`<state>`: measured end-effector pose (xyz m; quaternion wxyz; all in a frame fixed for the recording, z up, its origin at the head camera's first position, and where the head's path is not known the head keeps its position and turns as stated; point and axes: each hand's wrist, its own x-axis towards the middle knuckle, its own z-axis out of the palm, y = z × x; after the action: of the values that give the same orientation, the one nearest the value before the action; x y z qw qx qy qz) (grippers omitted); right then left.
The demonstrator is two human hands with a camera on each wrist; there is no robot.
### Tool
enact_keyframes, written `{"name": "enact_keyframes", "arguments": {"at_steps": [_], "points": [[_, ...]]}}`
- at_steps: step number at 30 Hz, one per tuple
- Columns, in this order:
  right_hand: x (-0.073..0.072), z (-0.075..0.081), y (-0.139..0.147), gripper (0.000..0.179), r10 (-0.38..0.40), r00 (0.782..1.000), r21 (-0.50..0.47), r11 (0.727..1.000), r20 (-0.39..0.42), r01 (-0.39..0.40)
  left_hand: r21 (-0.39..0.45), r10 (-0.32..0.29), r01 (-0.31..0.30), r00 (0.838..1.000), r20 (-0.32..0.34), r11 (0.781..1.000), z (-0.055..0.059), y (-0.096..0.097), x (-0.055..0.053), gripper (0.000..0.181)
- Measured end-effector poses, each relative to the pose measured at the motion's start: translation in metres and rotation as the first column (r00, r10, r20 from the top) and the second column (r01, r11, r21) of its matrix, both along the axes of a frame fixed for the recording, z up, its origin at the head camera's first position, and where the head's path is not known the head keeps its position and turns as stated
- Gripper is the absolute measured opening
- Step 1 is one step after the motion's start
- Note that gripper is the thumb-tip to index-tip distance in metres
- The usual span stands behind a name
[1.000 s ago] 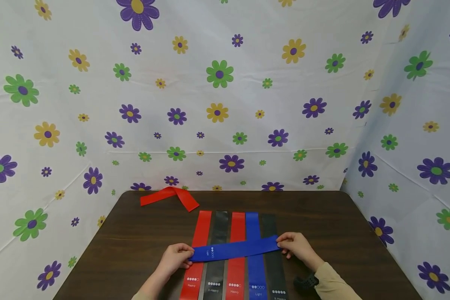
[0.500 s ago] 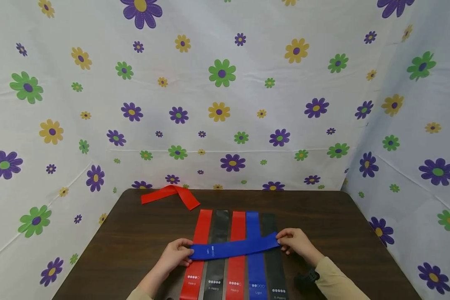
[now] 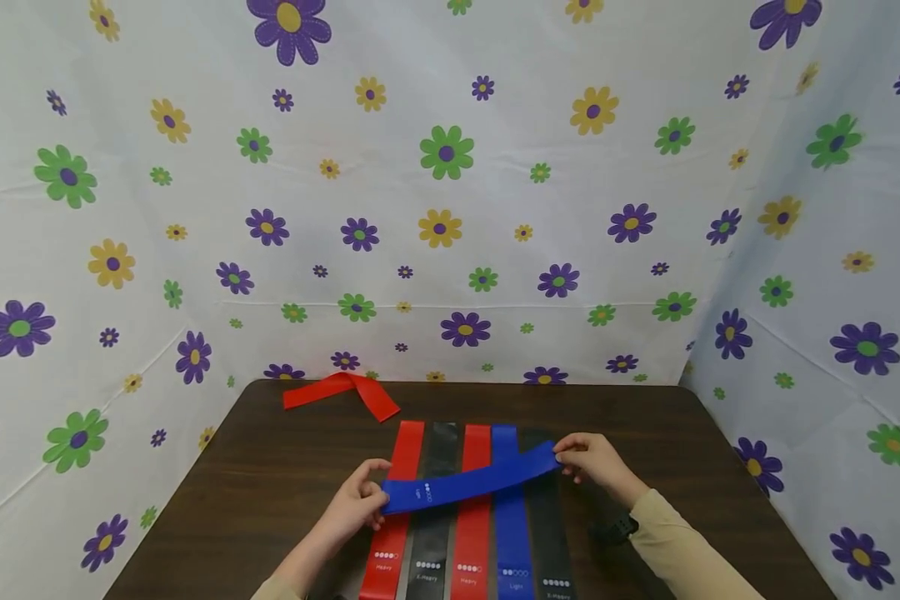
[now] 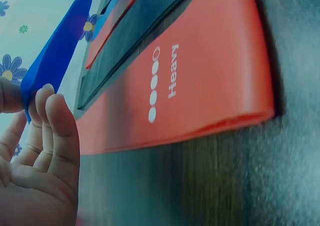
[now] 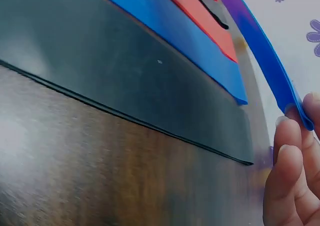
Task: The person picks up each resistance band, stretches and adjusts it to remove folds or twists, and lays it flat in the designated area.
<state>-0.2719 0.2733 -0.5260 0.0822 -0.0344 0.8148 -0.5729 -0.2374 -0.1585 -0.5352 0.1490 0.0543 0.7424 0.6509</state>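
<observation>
A blue resistance band [image 3: 472, 482] marked "Light" is stretched crosswise between my hands, raised above a row of bands. My left hand [image 3: 351, 502] pinches its left end between thumb and fingers. The other end is pinched by my right hand [image 3: 596, 463], which sits a little higher, so the band slopes up to the right. Below it lie flat bands side by side: a red one [image 3: 381, 554], a black one [image 3: 427, 567], a second red one [image 3: 471, 554], a blue one [image 3: 513, 550] and a black one [image 3: 551, 542]. In the left wrist view the nearest red band [image 4: 210, 76] reads "Heavy".
A loose red band [image 3: 337, 388], bent in a peak, lies at the back left of the dark wooden table [image 3: 630, 417]. A flower-print cloth [image 3: 390, 183] stands behind the table and along its sides. A dark strap [image 3: 621, 528] is on my right wrist.
Both hands have moved up and away from me with the held blue band, the right hand more, so the band tilts more steeply. The row of bands and the loose red one stay put.
</observation>
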Motion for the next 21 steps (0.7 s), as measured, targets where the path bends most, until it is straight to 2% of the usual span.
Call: {"name": "enact_keyframes", "arguments": {"at_steps": [8,13,15,20,21], "points": [[-0.009,0.006,0.006,0.022,0.001,1.000,-0.012,1.000,-0.007,-0.001,-0.046,-0.062,0.059,0.997,-0.049,0.997,0.000,0.009,0.003,0.033],[-0.008,0.009,0.009,0.021,-0.006,1.000,-0.026,1.000,-0.006,0.006,-0.058,-0.102,0.098,0.992,-0.071,0.993,-0.003,0.014,0.007,0.019],[-0.007,0.011,0.009,0.020,-0.017,1.000,-0.023,1.000,0.002,0.017,-0.052,-0.109,0.105,0.991,-0.074,0.993,0.003,0.018,0.012,0.015],[-0.009,0.008,0.013,0.020,-0.068,0.997,-0.013,0.998,0.021,0.068,-0.066,-0.118,0.114,0.991,-0.061,0.991,0.004,0.026,0.016,0.011],[-0.009,0.008,0.015,0.020,-0.075,0.997,-0.008,0.997,0.023,0.075,-0.071,-0.125,0.121,0.991,-0.056,0.990,0.000,0.027,0.016,0.012]]}}
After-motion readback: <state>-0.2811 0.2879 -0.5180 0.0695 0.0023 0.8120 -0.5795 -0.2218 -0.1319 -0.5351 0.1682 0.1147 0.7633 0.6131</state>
